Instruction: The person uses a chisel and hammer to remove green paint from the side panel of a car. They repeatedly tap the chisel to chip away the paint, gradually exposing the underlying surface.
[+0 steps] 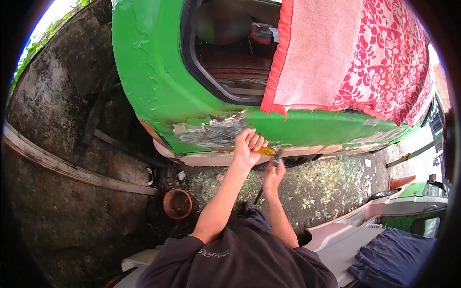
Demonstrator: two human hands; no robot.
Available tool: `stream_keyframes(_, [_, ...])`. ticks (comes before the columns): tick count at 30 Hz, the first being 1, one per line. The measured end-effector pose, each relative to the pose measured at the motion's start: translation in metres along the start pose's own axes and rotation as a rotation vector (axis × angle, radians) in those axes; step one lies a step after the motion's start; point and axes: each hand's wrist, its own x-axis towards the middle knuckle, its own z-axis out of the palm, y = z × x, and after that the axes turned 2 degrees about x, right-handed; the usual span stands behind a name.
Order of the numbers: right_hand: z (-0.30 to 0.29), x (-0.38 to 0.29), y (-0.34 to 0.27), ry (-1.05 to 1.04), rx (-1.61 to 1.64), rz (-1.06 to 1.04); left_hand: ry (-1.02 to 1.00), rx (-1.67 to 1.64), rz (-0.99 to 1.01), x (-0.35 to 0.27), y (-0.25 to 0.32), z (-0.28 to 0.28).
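Note:
My left hand [247, 145] is closed round the yellow handle [267, 151] of a screwdriver. Its long metal shaft [220, 133] points up and left, with the tip at the bare, flaking patch [201, 135] low on the green vehicle body [151, 86]. My right hand [273, 176] grips a hammer [276, 161], whose head is blurred beside the butt of the yellow handle; whether the two touch I cannot tell. The hammer's dark handle runs down below my right hand.
A red and white patterned towel [324, 57] hangs over the vehicle's window. Paint chips litter the ground [320, 187]. An orange-brown bucket [177, 203] stands at lower left, near a stained wall [47, 82]. Behind me, dark blue cloth [392, 257] lies on another vehicle [335, 237].

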Motion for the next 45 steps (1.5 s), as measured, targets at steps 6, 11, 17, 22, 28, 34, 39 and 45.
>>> stream_keyframes(6, [0.007, -0.001, -0.007, 0.084, 0.179, 0.054, 0.004, 0.041, 0.001, -0.003, 0.004, -0.004])
stream_keyframes(11, [-0.001, 0.006, -0.018, 0.295, 0.503, 0.199, 0.040, 0.060, 0.014, -0.007, 0.006, -0.007])
stream_keyframes(17, [-0.002, -0.003, 0.007, 0.014, -0.035, -0.068, -0.023, 0.011, 0.020, -0.004, 0.011, -0.005])
stream_keyframes(22, [0.003, -0.007, 0.003, 0.029, 0.138, 0.097, 0.027, 0.059, 0.012, -0.005, 0.010, -0.007])
stream_keyframes(28, [0.006, -0.001, -0.009, 0.185, 0.469, 0.240, 0.006, 0.019, 0.035, -0.010, 0.025, -0.010])
stream_keyframes(34, [-0.001, -0.008, 0.002, -0.045, 0.086, 0.088, 0.011, -0.006, 0.041, -0.017, 0.028, -0.006])
stream_keyframes(39, [-0.023, 0.000, -0.006, 0.078, 0.210, 0.190, -0.004, 0.009, -0.047, -0.020, 0.008, -0.010])
stream_keyframes(45, [-0.030, -0.011, -0.021, 0.083, 0.244, 0.221, -0.067, -0.008, -0.114, -0.017, -0.011, 0.003])
